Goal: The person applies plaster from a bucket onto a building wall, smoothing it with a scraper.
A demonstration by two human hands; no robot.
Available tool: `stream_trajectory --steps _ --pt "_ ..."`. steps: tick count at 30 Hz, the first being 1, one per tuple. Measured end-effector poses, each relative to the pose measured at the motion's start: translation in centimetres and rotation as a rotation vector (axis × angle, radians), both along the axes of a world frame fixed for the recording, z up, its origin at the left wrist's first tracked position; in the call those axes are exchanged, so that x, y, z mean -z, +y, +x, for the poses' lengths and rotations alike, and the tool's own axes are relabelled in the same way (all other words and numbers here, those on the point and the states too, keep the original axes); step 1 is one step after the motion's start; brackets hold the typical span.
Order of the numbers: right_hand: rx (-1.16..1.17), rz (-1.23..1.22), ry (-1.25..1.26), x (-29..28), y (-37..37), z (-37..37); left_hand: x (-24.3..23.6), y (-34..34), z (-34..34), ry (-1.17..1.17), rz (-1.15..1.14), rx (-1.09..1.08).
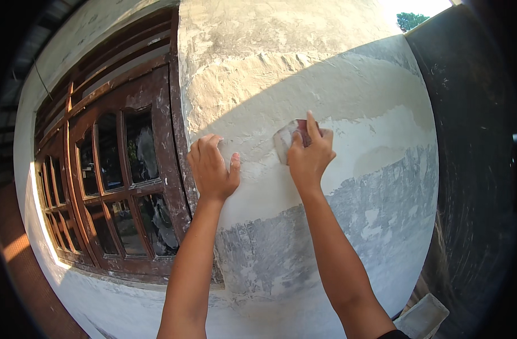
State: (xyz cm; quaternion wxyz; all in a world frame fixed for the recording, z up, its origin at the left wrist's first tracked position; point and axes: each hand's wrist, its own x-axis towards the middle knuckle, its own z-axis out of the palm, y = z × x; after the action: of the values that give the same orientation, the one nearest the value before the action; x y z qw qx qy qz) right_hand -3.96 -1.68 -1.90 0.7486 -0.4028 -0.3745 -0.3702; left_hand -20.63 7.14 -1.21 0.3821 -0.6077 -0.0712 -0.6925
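In front of me stands a wall with a band of pale, damp-looking plaster (343,93), its surface ridged near the top and smoother lower down. My right hand (312,155) grips a flat putty scraper (285,141), reddish with whitish filler smeared over it. The scraper lies against the plaster, my index finger stretched along its back. Beside the window frame, my left hand (213,169) leans on the wall with bent fingers and the thumb spread away. Nothing shows in it.
A brown wooden window (114,198) with glass panes and white smears is at the left. Rough grey wall (264,254) runs below the plaster band. A dark panel (473,141) borders the right side, with a pale block-like object (422,317) at lower right. Sunlight crosses the upper wall diagonally.
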Motion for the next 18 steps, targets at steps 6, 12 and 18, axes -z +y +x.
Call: stream_trajectory --steps 6,12,18 --pt "0.072 -0.164 -0.127 0.1 0.8 -2.2 0.0 0.1 0.0 -0.022 -0.003 -0.012" --pt "-0.14 0.052 -0.159 0.0 0.4 -2.9 0.1 -0.3 0.1 0.002 -0.008 -0.013" --pt "0.112 0.009 0.163 -0.9 -0.3 -0.8 0.0 0.0 0.0 -0.015 0.007 -0.033"
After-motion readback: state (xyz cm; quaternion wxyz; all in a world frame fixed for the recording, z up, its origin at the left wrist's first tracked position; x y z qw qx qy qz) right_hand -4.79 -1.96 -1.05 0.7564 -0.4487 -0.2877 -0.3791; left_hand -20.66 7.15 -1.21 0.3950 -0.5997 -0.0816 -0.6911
